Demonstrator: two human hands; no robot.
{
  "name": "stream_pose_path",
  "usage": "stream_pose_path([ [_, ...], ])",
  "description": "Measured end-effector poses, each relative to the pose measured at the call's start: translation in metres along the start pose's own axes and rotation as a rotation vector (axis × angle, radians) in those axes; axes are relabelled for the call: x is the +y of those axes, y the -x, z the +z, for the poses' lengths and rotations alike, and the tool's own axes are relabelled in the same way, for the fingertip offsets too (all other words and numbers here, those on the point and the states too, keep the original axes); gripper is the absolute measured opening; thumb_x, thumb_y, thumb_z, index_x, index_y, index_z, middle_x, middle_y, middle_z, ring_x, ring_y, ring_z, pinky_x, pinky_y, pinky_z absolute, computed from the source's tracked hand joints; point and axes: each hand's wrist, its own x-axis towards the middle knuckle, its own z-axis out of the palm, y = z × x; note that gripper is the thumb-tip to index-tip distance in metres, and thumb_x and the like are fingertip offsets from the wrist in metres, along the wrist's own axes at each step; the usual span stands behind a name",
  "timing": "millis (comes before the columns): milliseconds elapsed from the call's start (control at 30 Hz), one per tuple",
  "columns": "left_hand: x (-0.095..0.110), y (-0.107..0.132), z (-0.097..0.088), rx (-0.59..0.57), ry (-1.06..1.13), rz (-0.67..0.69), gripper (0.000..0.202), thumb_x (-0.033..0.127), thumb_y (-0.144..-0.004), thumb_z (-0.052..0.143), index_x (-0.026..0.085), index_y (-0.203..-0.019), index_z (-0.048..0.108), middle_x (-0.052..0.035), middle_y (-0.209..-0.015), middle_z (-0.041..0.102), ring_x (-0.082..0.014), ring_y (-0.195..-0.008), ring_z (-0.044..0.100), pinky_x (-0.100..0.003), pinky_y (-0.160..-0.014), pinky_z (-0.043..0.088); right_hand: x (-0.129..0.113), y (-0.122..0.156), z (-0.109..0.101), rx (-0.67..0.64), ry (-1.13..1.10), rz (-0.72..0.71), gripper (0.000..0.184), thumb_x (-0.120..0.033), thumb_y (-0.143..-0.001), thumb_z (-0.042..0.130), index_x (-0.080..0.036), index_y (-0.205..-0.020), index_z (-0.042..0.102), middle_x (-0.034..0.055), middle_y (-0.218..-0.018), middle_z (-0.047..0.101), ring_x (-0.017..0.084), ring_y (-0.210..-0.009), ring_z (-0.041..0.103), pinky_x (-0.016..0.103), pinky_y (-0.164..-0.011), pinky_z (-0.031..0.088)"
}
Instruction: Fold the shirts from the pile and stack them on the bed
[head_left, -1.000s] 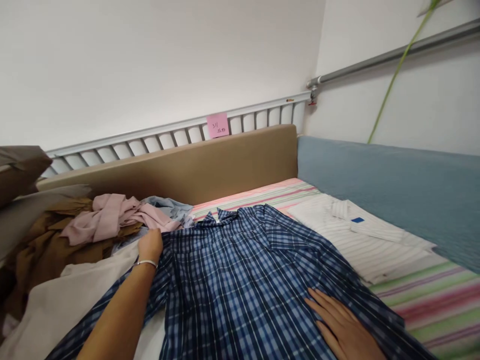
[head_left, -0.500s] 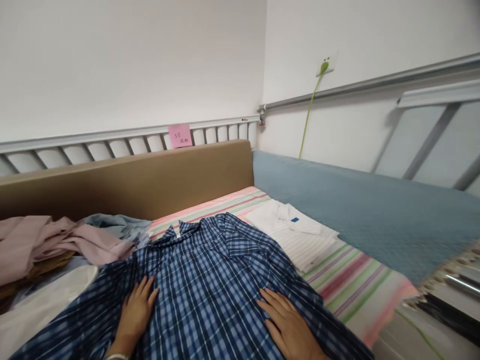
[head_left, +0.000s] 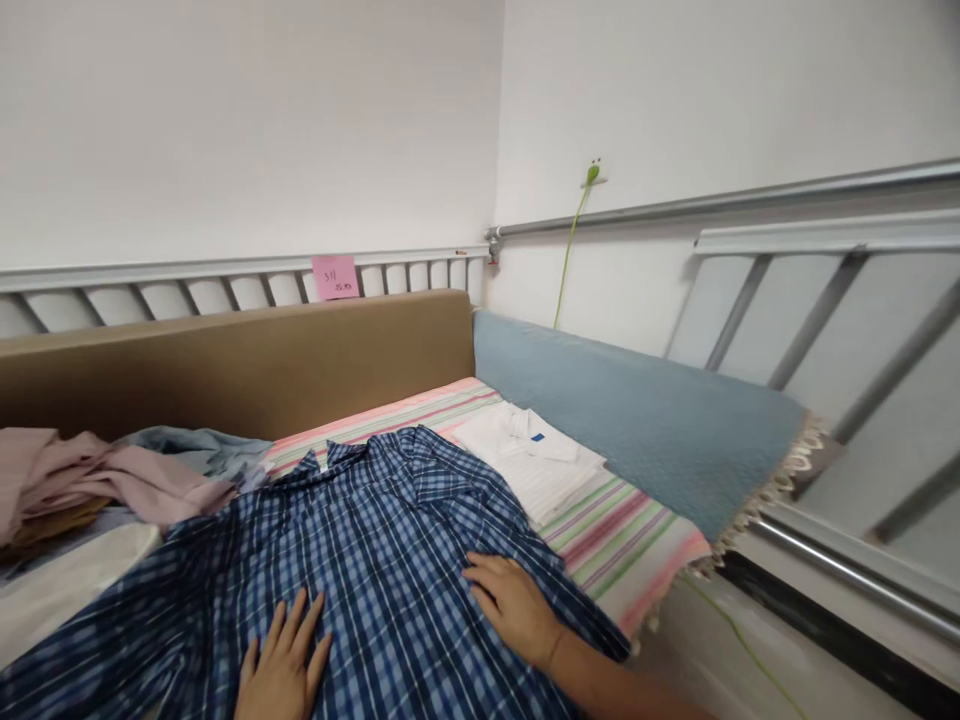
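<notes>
A blue plaid shirt (head_left: 375, 570) lies spread on the bed with its collar away from me and its sleeves out to the sides. My left hand (head_left: 283, 665) rests flat on the left part of its body, fingers spread, partly cut off by the bottom edge. On the right part of the shirt lies my right hand (head_left: 517, 608), palm down and open, its fingers close together and its thumb apart. Beyond the shirt's right shoulder is a folded white striped shirt (head_left: 536, 465) with a small blue label.
Crumpled pink, grey-blue and brown clothes (head_left: 112, 475) and a white cloth (head_left: 82, 590) lie at left. A brown padded backrest (head_left: 300, 350) and blue sofa cover (head_left: 615, 410) border the striped sheet (head_left: 622, 540). Behind are white radiators (head_left: 802, 310) and a green cord (head_left: 568, 260).
The view has turned a little to the right. My left hand has slid nearer to me and inward on the plaid shirt. My right hand has moved slightly away from me.
</notes>
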Motion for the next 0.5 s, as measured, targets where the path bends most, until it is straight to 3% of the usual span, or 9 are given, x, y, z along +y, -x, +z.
stream_pose_path([
  [67, 0.000, -0.003, 0.000, -0.017, -0.006, -0.024, 0.051, 0.039, -0.087, 0.031, 0.032, -0.138, 0.035, 0.0035, -0.149, 0.028, -0.0246, -0.139, 0.021, -0.049, -0.109, 0.023, 0.015, -0.018, -0.022, 0.118, 0.009, 0.122, 0.032, -0.026, -0.088, 0.041, -0.021, -0.111, 0.064, 0.0067, -0.120, 0.061, 0.019, -0.111, 0.055, 0.033, -0.099, 0.040],
  [133, 0.001, -0.004, 0.003, -0.011, 0.001, -0.030, 0.051, 0.040, -0.088, 0.030, 0.033, -0.138, 0.033, 0.0044, -0.149, 0.026, -0.0240, -0.139, 0.020, -0.049, -0.110, 0.021, 0.035, -0.037, -0.043, 0.209, 0.071, 0.359, 0.036, -0.031, -0.088, 0.043, -0.015, -0.115, 0.059, 0.0109, -0.115, 0.063, 0.021, -0.107, 0.058, 0.033, -0.093, 0.043],
  [233, -0.001, -0.004, 0.009, 0.010, 0.020, -0.026, 0.051, 0.042, -0.088, 0.029, 0.034, -0.138, 0.032, 0.0055, -0.149, 0.026, -0.0239, -0.139, 0.020, -0.050, -0.110, 0.019, 0.060, -0.057, -0.055, 0.092, 0.191, 0.631, 0.042, -0.041, -0.083, 0.050, -0.011, -0.112, 0.059, 0.0149, -0.105, 0.066, 0.027, -0.098, 0.061, 0.037, -0.080, 0.046],
  [333, -0.004, -0.004, 0.015, 0.024, 0.041, -0.026, 0.051, 0.043, -0.087, 0.029, 0.034, -0.138, 0.033, 0.0059, -0.149, 0.026, -0.0243, -0.139, 0.020, -0.051, -0.110, 0.019, 0.067, -0.070, -0.050, -0.092, 0.241, 0.613, 0.022, -0.030, -0.080, 0.053, -0.015, -0.089, 0.066, 0.0123, -0.090, 0.069, 0.027, -0.089, 0.064, 0.034, -0.073, 0.044],
  [400, -0.005, -0.003, 0.016, 0.032, 0.056, -0.024, 0.052, 0.044, -0.087, 0.029, 0.034, -0.138, 0.033, 0.0055, -0.148, 0.026, -0.0247, -0.139, 0.020, -0.051, -0.110, 0.020, 0.066, -0.085, -0.052, -0.118, 0.223, 0.567, 0.011, -0.020, -0.076, 0.056, -0.017, -0.076, 0.066, 0.0092, -0.084, 0.070, 0.024, -0.086, 0.064, 0.031, -0.071, 0.043],
  [500, -0.005, -0.003, 0.014, 0.036, 0.074, -0.023, 0.052, 0.045, -0.087, 0.031, 0.034, -0.137, 0.034, 0.0047, -0.148, 0.027, -0.0253, -0.139, 0.022, -0.052, -0.109, 0.021, 0.071, -0.123, -0.083, -0.087, 0.159, 0.579, 0.003, -0.015, -0.066, 0.065, -0.016, -0.064, 0.064, 0.0068, -0.071, 0.069, 0.021, -0.075, 0.064, 0.026, -0.065, 0.043],
])
